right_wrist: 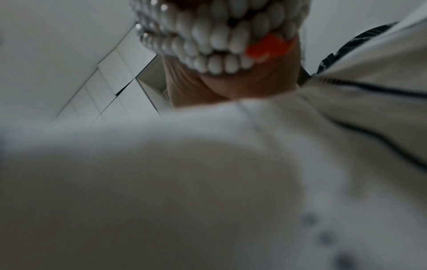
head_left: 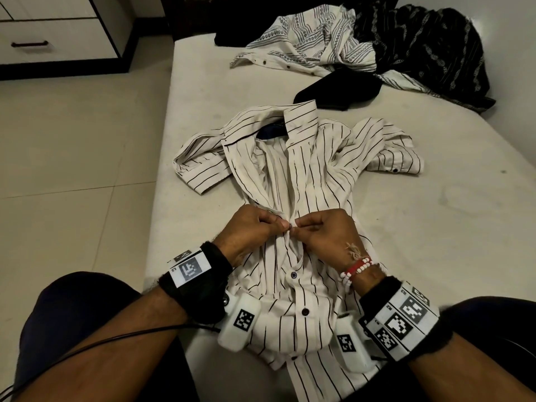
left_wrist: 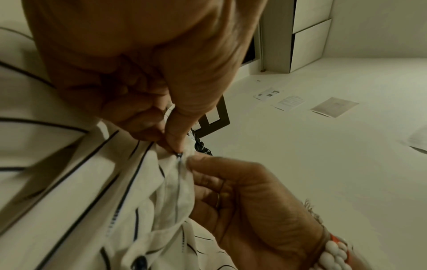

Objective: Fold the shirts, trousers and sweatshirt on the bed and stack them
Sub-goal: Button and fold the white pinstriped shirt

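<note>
A white shirt with thin black stripes lies front-up on the bed, collar away from me, hem hanging over the near edge. My left hand and right hand meet at the middle of its front placket. Both pinch the cloth around a small dark button. In the left wrist view the left hand pinches one placket edge and the right hand the other. Two lower buttons are fastened. The right wrist view shows mostly blurred shirt cloth and a bead bracelet.
At the far end of the bed lie a patterned white shirt, a dark patterned garment and a black garment. A drawer unit stands on the tiled floor to the left.
</note>
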